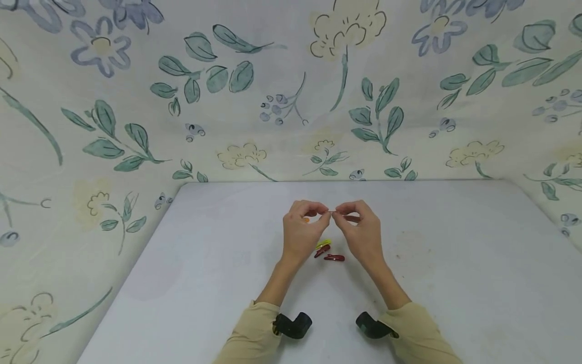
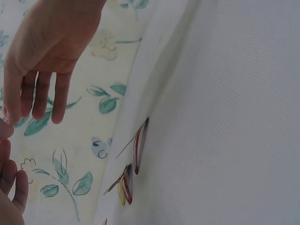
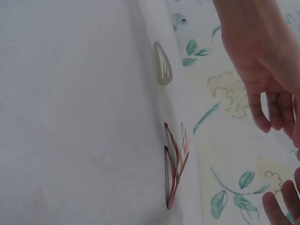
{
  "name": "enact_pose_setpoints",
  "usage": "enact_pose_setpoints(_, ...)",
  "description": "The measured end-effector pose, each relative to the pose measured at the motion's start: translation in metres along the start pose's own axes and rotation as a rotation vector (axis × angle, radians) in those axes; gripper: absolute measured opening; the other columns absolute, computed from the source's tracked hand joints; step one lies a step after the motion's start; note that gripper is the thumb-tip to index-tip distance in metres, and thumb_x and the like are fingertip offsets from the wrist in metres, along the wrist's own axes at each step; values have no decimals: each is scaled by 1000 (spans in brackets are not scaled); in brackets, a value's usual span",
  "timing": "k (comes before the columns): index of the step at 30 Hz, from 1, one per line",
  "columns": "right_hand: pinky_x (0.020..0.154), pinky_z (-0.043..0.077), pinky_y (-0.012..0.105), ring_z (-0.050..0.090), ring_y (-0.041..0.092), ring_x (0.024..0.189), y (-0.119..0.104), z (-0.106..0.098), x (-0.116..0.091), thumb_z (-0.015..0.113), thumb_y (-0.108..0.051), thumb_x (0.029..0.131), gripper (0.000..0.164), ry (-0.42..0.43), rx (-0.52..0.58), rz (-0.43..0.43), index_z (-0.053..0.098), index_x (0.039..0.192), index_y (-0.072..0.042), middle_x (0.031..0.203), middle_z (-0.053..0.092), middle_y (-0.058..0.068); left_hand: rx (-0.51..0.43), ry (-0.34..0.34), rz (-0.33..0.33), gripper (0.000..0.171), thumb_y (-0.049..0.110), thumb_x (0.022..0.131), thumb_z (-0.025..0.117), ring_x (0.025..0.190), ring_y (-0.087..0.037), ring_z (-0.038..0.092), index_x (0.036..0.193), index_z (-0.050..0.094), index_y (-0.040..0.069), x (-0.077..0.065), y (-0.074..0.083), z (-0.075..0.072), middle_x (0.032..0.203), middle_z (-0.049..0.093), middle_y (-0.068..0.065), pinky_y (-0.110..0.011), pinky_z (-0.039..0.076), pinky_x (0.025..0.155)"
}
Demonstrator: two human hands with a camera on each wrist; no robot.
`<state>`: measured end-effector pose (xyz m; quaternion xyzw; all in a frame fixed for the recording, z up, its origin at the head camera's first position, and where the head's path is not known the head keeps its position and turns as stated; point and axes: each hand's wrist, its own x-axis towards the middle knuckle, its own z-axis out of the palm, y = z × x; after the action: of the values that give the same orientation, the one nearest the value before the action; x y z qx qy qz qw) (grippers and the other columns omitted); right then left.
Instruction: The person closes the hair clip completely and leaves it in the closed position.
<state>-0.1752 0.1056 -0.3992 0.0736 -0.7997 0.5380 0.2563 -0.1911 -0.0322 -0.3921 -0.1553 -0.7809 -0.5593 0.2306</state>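
Observation:
The left hand [image 1: 303, 230] and right hand [image 1: 360, 230] meet fingertip to fingertip above the table. Both pinch a small, thin pinkish thing [image 1: 331, 212], mostly hidden by the fingertips. Beneath and between the hands lie a yellow snap hair clip [image 1: 324, 244] and two red ones, one red hair clip [image 1: 322, 251] beside the yellow and another red hair clip [image 1: 335, 258] closer to the body. A bit of an orange thing [image 1: 306, 220] shows through the curl of the left hand. In the left wrist view the right hand's [image 2: 51, 61] other fingers hang down.
A white table [image 1: 204, 283] spreads under both arms, backed by a flowered cloth [image 1: 291, 146]. Each sleeve has a black wrist camera, on the left [image 1: 294, 325] and right [image 1: 375, 326]. A pale hair clip [image 3: 164, 65] lies apart from the group in the right wrist view.

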Motion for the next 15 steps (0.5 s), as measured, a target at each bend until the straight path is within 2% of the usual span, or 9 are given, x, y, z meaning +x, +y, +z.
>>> enact_pose_setpoints(7, 87, 55, 41, 63, 22, 92, -1, 1, -3, 72, -8, 89, 11, 49, 41, 23, 67, 97, -2, 95, 67, 10, -44, 15, -51, 5, 10, 84, 76, 89, -25, 59, 87, 74, 7, -4, 1, 3, 85, 68, -2, -36, 51, 80)
enact_pose_setpoints(12, 85, 55, 41, 63, 21, 92, -1, 2, -4, 73, -8, 88, 10, 49, 53, 21, 67, 95, -1, 94, 68, 10, -45, 43, -44, 5, 8, 82, 76, 88, -21, 60, 86, 75, 6, -7, -1, 3, 83, 69, -3, -40, 54, 80)
enact_pose_setpoints(15, 85, 55, 41, 63, 21, 91, -1, 4, -4, 73, -7, 88, 11, 51, 45, 28, 67, 95, -1, 94, 68, 10, -44, 61, -31, 4, 8, 82, 77, 86, -19, 60, 85, 75, 5, -7, -2, 3, 82, 70, -3, -38, 54, 78)
